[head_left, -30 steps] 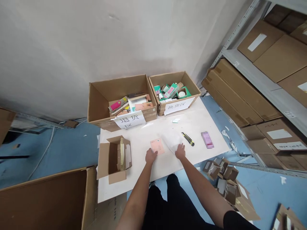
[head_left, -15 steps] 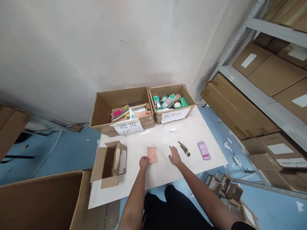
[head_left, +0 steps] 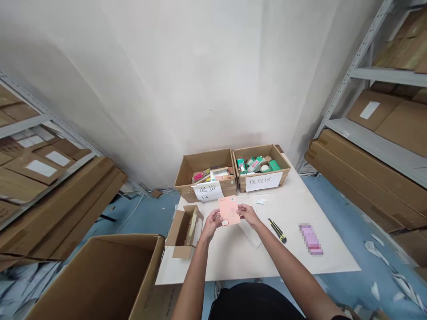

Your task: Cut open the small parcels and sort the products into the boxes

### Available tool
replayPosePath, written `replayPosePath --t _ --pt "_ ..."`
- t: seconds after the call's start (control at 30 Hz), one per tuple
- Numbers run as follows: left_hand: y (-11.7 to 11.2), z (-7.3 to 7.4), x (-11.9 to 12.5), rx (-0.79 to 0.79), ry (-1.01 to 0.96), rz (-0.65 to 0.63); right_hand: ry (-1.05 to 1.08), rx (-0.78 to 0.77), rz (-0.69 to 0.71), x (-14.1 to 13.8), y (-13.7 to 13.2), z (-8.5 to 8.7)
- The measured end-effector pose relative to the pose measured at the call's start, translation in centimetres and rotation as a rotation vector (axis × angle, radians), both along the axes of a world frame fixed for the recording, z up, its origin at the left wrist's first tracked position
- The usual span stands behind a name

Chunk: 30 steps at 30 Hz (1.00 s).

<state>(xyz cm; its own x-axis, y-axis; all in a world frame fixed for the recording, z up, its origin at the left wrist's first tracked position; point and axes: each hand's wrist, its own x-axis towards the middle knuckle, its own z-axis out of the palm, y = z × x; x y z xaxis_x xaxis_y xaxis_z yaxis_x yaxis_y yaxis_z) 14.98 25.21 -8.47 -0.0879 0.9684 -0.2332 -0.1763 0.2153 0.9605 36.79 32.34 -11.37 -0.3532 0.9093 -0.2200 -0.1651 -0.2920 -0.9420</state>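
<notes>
A flat pink packet with a small barcode and a red-outlined label is raised above the white table. My left hand grips its lower left edge, and my right hand pinches its right edge. Just right of my right hand lies a black and yellow box cutter. A small open cardboard box stands left of my left hand. Behind the packet is a larger carton holding mixed small packages, with a handwritten paper sign on its front.
A second carton with green and white boxes stands at the back right. A pixelated purple item lies on the right of the table. A big open carton stands at the left front, and shelves with boxes flank both sides.
The pink packet has been lifted off the table. My right hand, open and apart before, now holds its right edge. The camera view has shifted left and upward.
</notes>
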Motion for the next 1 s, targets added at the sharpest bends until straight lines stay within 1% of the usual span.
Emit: replayPosePath --t 0.1,0.17,0.23,0.33,0.37,0.43,0.47,0.5,0.57,0.63,0.67,0.77,0.8,0.83,0.9,0.93,1.0 --pt "0.5 2.7 0.8 0.061 -0.008 0.017 0.069 0.043 -0.010 1.2 -0.6 3.4" --pt "1.0 3.9 1.3 0.100 0.015 0.023 0.112 0.053 0.033 2.2 -1.2 5.0" --pt "1.6 4.8 2.0 0.157 0.097 0.058 0.132 0.060 0.071 3.3 -1.8 6.3" --pt "2.1 5.8 4.2 0.259 0.289 0.155 0.114 0.115 0.031 4.5 -2.5 7.7" --pt "2.2 6.1 5.3 0.285 0.321 0.141 0.106 0.156 0.006 4.8 -2.7 8.0" --pt "2.3 6.3 7.9 0.327 0.310 0.027 0.090 0.269 -0.024 5.1 -3.0 8.6" --pt "2.4 6.3 9.2 0.343 0.288 -0.031 0.077 0.331 -0.020 5.2 -3.2 8.8" --pt "2.5 6.4 10.3 0.357 0.265 -0.061 0.056 0.384 -0.005 5.3 -3.4 8.9" --pt "2.9 6.5 11.9 0.371 0.227 -0.027 -0.012 0.453 0.031 5.6 -3.5 9.0" --pt "3.3 6.8 12.2 0.366 0.174 0.040 -0.092 0.472 -0.001 6.2 -3.3 9.0" --pt "3.5 7.0 11.9 0.358 0.137 0.058 -0.127 0.468 -0.062 6.7 -3.0 9.1" --pt "3.7 7.9 10.4 0.301 0.029 0.031 -0.146 0.390 -0.300 8.1 -2.0 9.2" --pt "3.6 8.2 9.9 0.274 0.005 0.008 -0.108 0.353 -0.326 8.5 -1.8 9.3" --pt "3.5 8.4 9.5 0.249 -0.009 -0.016 -0.053 0.323 -0.308 8.8 -1.6 9.4" --pt "3.1 8.7 9.3 0.226 -0.010 -0.048 0.075 0.288 -0.206 8.9 -1.5 9.7" --pt "3.0 8.8 9.3 0.232 0.007 -0.040 0.124 0.280 -0.157 8.9 -1.5 9.9" --pt "2.7 8.9 9.7 0.263 0.089 0.055 0.170 0.272 -0.128 8.8 -1.8 10.3"
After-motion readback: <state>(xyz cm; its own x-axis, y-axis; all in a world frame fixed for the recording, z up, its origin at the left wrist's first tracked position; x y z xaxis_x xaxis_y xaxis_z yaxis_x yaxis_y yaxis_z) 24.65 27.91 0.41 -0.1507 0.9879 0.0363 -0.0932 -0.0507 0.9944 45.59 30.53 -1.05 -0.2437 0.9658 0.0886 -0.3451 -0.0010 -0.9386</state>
